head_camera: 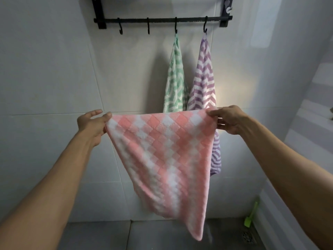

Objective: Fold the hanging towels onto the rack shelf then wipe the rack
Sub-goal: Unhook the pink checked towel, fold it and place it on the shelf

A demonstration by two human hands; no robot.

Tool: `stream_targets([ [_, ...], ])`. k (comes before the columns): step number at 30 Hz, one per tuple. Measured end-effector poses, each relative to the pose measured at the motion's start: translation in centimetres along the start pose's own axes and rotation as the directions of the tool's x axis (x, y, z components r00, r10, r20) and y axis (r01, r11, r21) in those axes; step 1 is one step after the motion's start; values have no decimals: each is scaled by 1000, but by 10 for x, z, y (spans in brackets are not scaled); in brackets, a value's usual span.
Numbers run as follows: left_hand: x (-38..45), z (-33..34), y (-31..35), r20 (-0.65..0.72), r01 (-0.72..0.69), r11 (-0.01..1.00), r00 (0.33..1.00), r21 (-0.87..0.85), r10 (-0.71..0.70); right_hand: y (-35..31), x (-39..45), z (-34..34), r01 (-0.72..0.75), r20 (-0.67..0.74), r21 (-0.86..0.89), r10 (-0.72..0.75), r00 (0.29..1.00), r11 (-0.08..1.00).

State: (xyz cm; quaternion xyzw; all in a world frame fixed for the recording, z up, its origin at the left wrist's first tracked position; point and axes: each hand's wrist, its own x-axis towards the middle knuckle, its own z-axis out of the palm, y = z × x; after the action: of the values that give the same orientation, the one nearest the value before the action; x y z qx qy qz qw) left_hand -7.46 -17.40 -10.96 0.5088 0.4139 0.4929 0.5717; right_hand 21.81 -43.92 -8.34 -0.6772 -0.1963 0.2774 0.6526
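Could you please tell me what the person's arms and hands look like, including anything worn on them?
Both forearms are bare, with no sleeves in view. The left hand and right hand wear no gloves, rings, watch or bracelet.

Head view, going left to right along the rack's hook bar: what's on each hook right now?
First hook, bare → second hook, bare → third hook with the green striped towel hanging from it → fourth hook with the purple striped towel hanging from it.
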Motion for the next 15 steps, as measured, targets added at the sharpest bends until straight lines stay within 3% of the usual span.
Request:
stream_targets([
  [4, 5, 2, 11, -58, -47, 998, 997, 40, 49, -3, 1, -2, 33, 29, 33, -34, 999, 999],
  [10, 5, -2, 17, 148, -67, 981, 988, 182, 40, 3, 4, -2, 24, 8, -67, -23, 1000, 997],
  [15, 13, -9, 16, 77, -88, 977, 994, 193, 75, 1, 7, -5, 27, 24, -129, -24, 999, 991],
])
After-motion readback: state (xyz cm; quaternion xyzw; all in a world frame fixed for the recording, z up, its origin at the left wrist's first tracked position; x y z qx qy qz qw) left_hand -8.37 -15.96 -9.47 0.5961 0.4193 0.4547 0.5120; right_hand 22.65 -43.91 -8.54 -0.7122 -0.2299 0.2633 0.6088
